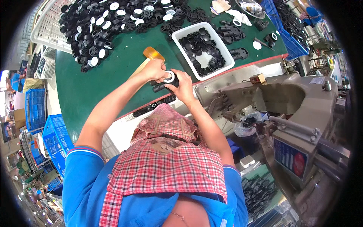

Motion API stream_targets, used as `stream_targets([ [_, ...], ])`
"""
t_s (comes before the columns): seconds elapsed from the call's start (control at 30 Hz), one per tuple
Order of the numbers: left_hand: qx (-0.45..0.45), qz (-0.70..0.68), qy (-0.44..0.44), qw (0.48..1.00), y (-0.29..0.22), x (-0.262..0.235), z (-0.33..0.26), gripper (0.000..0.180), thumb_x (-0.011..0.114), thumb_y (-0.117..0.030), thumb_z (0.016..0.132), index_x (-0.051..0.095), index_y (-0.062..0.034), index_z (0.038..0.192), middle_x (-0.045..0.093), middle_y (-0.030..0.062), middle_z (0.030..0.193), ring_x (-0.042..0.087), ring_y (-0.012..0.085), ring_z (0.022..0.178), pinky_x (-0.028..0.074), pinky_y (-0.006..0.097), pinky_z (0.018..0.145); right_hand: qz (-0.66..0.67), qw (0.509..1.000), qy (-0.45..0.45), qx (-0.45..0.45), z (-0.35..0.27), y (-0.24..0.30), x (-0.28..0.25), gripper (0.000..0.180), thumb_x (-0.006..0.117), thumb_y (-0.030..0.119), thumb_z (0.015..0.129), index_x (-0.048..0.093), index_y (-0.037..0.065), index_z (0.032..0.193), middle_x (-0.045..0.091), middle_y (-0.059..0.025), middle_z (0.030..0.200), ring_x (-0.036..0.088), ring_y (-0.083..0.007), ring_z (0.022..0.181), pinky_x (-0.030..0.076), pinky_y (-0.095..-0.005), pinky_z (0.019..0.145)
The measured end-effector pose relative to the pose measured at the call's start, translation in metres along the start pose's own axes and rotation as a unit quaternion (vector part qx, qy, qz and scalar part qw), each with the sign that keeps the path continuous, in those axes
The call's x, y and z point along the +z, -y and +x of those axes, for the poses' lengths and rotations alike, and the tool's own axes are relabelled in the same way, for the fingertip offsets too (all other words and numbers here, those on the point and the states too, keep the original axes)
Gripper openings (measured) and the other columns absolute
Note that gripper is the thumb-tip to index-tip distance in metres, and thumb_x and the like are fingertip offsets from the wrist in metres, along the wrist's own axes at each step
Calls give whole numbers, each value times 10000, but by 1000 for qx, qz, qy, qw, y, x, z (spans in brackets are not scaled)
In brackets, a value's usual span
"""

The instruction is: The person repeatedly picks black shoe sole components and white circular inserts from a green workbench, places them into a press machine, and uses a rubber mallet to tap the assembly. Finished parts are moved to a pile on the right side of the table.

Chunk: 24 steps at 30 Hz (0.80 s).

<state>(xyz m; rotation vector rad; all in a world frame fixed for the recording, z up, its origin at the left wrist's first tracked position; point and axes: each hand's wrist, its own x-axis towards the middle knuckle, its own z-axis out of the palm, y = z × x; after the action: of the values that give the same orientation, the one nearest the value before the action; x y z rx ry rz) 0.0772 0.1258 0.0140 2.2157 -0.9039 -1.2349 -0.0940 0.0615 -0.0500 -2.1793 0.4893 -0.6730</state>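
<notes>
Both hands meet over the front part of the green table. My right hand [184, 86] is wrapped round a black round plastic part with a white ring [172, 78] on its upper face. The fingers of my left hand [155, 71] are closed, with their tips at the left side of that ring. Black stubs [158, 88] stick out below the left hand; whether they belong to the same part is hidden. Just beyond the left hand lies a mallet with an amber head [154, 54], its wooden handle partly covered by the left wrist.
A white bin [229, 63] of black caps stands to the right of the hands. Black wheel-like parts [102, 26], several with white discs, are heaped at the back left. A large metal machine [317, 102] stands at the right. Blue crates [36, 109] are at the left.
</notes>
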Motion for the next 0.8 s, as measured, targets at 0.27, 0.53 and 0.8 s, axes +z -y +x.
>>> stream_targets([
  [0.27,145,188,-339,910,22,-8,-35,435,697,-393,834,563,-30,1032,636,181,940,642,338,866,512,448,756,10,1000,-26,-9,1,-6,3,630,843,221,646,571,76,1196,627,-98,1133,558,-321,1070,411,-435,920],
  [0.53,159,94,-262,947,45,-11,-75,320,552,-254,951,507,0,1141,643,205,840,653,367,791,510,441,687,9,1000,-12,18,-5,-1,4,632,838,262,661,569,84,1204,625,-113,1129,549,-324,1082,398,-438,940],
  [0.8,141,183,-215,949,22,10,-92,334,526,-313,970,477,16,934,633,258,719,629,462,701,485,517,570,8,1000,-20,9,2,-6,9,662,843,273,652,557,84,1219,625,-125,1110,551,-333,1062,404,-439,929],
])
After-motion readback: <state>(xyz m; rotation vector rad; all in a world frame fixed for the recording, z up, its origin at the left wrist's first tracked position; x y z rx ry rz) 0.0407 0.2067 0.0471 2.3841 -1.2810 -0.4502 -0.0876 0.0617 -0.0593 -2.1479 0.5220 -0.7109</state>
